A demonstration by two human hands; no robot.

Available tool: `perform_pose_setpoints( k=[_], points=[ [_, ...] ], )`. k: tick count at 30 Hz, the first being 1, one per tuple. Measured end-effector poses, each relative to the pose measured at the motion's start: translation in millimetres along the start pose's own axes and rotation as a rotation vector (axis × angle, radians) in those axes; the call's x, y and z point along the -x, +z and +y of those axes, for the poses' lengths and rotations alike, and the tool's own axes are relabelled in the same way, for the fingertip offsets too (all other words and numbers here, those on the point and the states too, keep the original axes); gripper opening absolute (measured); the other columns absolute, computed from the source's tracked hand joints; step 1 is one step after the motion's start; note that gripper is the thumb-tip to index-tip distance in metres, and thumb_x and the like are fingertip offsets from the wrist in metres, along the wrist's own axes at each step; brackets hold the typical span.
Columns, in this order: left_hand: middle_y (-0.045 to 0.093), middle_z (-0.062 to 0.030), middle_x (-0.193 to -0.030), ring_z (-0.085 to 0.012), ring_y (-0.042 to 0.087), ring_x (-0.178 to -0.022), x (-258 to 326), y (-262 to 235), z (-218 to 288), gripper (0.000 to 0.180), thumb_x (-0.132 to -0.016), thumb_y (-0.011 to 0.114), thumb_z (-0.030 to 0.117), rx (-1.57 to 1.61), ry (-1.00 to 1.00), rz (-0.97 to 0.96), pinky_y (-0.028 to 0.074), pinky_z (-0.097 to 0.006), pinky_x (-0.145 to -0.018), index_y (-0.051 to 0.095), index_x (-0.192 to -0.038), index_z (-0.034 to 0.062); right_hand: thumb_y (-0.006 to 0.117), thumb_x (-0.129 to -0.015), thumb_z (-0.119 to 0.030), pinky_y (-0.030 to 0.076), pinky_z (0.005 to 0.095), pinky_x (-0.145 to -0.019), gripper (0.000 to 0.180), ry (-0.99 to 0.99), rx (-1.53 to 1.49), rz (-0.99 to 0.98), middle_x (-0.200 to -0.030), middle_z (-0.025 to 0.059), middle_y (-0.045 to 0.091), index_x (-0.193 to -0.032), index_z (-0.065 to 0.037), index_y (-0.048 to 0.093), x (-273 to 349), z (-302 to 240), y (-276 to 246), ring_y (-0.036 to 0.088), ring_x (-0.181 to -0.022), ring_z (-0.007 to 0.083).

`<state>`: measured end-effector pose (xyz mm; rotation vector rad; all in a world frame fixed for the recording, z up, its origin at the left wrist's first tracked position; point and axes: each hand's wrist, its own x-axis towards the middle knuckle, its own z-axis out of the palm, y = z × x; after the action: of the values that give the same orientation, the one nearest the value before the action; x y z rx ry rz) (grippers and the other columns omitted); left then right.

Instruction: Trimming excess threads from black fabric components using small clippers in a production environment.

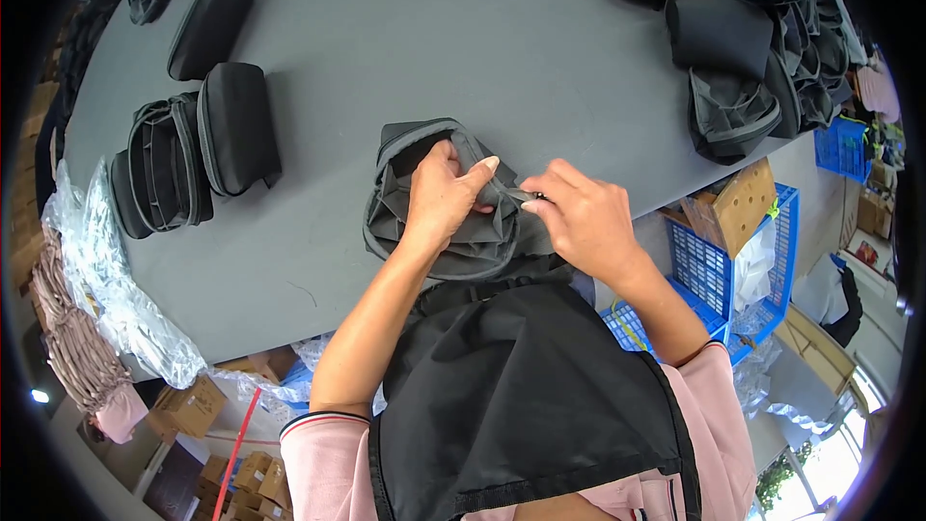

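A dark grey soft case [424, 212] lies half turned open at the near edge of the grey table [405, 48]. My left hand [439, 198] grips its folded rim from above, thumb stretched toward the right. My right hand [579, 217] pinches a small zipper pull at the case's right edge, right beside my left thumb. Both forearms come up from below over my black apron [521, 396].
Finished black cases [236, 125] stand and lie at the table's left, one more [207, 24] further back. A heap of dark unfinished cases [752, 48] fills the far right. A blue crate [743, 260] stands below the table's right edge; clear plastic wrap [116, 280] hangs at the left.
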<state>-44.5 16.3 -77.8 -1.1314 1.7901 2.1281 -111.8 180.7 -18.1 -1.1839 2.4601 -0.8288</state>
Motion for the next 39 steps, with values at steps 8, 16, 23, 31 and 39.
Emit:
perform_pose_setpoints(
  k=[8,16,23,31,39],
  points=[
    [0.058,-0.0113,-0.075,-0.0187,0.058,-0.069,10,-1,24,0.050,-0.083,0.059,0.047,-0.450,0.064,0.025,0.048,-0.035,-0.063,0.054,-0.078,-0.0026,0.070,-0.076,-0.010,0.039,0.0219,-0.050,0.023,0.718,-0.895,0.267,-0.072,0.0015,0.058,-0.093,-0.001,0.058,11,29,72,0.047,-0.056,0.0045],
    [0.059,-0.0164,-0.079,-0.0327,0.057,-0.081,7,13,24,0.027,-0.072,0.063,0.022,-1.160,0.443,0.055,0.048,-0.042,-0.073,0.054,-0.076,-0.0033,0.067,-0.080,-0.009,0.039,0.0200,-0.045,0.013,0.727,-1.060,0.309,-0.076,0.0003,0.059,-0.086,0.001,0.061,-12,24,79,0.049,-0.058,0.0035],
    [0.061,-0.0257,-0.076,-0.0407,0.061,-0.075,-17,7,24,0.019,-0.072,0.059,0.012,-0.995,0.298,-0.003,0.047,-0.046,-0.070,0.054,-0.077,-0.0062,0.065,-0.079,-0.005,0.035,0.0202,-0.040,0.019,0.794,-1.117,0.293,-0.071,-0.0007,0.055,-0.095,0.001,0.058,-18,29,92,0.045,-0.049,0.0043],
    [0.061,-0.0254,-0.074,-0.0432,0.060,-0.078,-36,6,23,0.028,-0.077,0.064,0.020,-0.939,0.233,0.044,0.046,-0.046,-0.070,0.054,-0.074,-0.0060,0.064,-0.078,-0.001,0.026,0.0198,-0.037,0.020,0.764,-1.505,0.158,-0.065,-0.0004,0.054,-0.096,0.006,0.058,-28,54,93,0.036,-0.041,0.0029],
    [0.060,-0.0210,-0.068,-0.0342,0.061,-0.066,-35,5,18,0.036,-0.075,0.070,0.026,-0.743,0.154,0.052,0.046,-0.040,-0.062,0.055,-0.074,-0.0070,0.061,-0.080,0.001,0.027,0.0178,-0.040,0.025,0.784,-1.357,0.098,-0.075,-0.0005,0.057,-0.105,0.004,0.059,-29,52,87,0.037,-0.046,0.0011]
  ],
)
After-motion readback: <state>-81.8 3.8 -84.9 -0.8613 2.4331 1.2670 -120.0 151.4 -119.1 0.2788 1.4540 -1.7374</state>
